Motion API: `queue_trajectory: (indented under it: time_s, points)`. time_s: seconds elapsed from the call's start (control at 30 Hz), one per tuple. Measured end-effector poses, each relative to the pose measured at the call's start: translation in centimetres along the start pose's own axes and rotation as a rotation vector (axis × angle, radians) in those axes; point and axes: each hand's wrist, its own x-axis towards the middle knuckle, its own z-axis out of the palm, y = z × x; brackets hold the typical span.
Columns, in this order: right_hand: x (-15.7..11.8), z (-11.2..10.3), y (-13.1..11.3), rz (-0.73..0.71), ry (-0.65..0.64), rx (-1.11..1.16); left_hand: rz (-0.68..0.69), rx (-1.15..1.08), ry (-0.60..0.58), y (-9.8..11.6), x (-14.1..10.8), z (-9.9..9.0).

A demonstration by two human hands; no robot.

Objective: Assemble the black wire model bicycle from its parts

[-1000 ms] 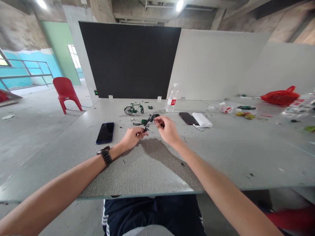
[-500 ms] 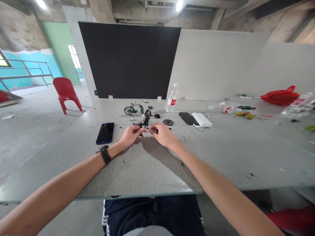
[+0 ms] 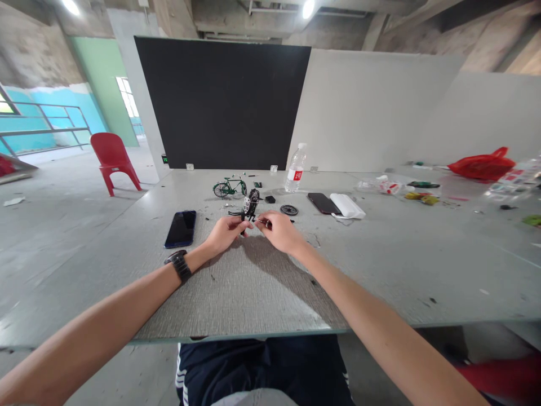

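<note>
My left hand (image 3: 225, 233) is closed on a small black model bicycle (image 3: 252, 203), its wheel and white basket-like part rising above my fingers. Close beside it, my right hand (image 3: 279, 230) pinches a thin, small piece against the model's near side; what it is I cannot make out. A finished-looking green model bicycle (image 3: 230, 187) stands just behind the hands. To the right of them a loose black spoked wheel (image 3: 289, 210) lies flat on the table, with a small black block (image 3: 270, 199) farther back.
A dark phone (image 3: 180, 229) lies left of my hands. At the right are another phone (image 3: 323, 203) and a white pouch-like item (image 3: 347, 206). A water bottle (image 3: 295, 169) stands by the black panel (image 3: 224, 107). Plastic wrapping and a red bag (image 3: 482, 165) lie far right.
</note>
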Motion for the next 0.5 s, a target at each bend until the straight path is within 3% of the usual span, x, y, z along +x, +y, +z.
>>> queue_trajectory:
  time_s: [0.5]
  points:
    - [0.02, -0.08, -0.2, -0.018, 0.019, -0.034, 0.018, 0.035, -0.021, 0.42, -0.1, 0.01]
